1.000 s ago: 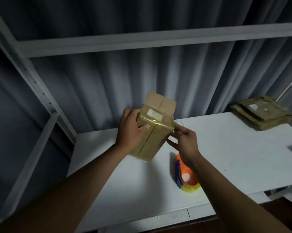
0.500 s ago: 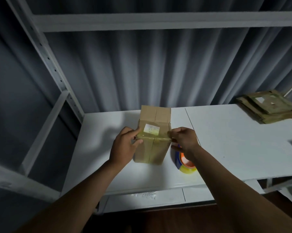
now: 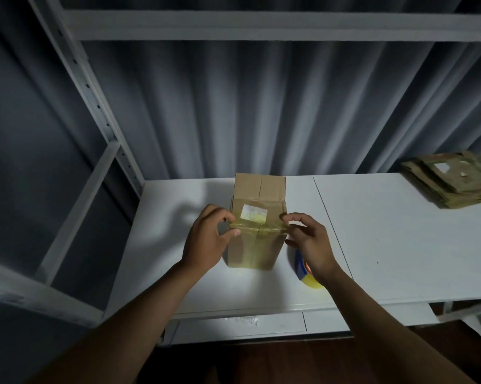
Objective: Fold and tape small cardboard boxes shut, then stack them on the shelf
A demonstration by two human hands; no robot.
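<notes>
A small brown cardboard box (image 3: 257, 217) stands upright on the white shelf board (image 3: 386, 245), taped with yellowish tape and carrying a white label on its top. My left hand (image 3: 209, 239) touches the box's top left edge with fingertips and thumb. My right hand (image 3: 308, 239) pinches at the top right edge. A tape dispenser (image 3: 307, 274), blue, orange and yellow, lies on the board just right of the box, partly hidden by my right wrist.
A pile of flattened cardboard boxes (image 3: 455, 181) lies at the shelf's back right. White metal uprights (image 3: 95, 106) and a cross beam (image 3: 261, 24) frame the shelf. A grey curtain hangs behind. Dark floor shows below the front edge.
The box has come down from a tilted hold in the air to standing on the shelf board. Both hands moved to its top edges. The view tipped downward.
</notes>
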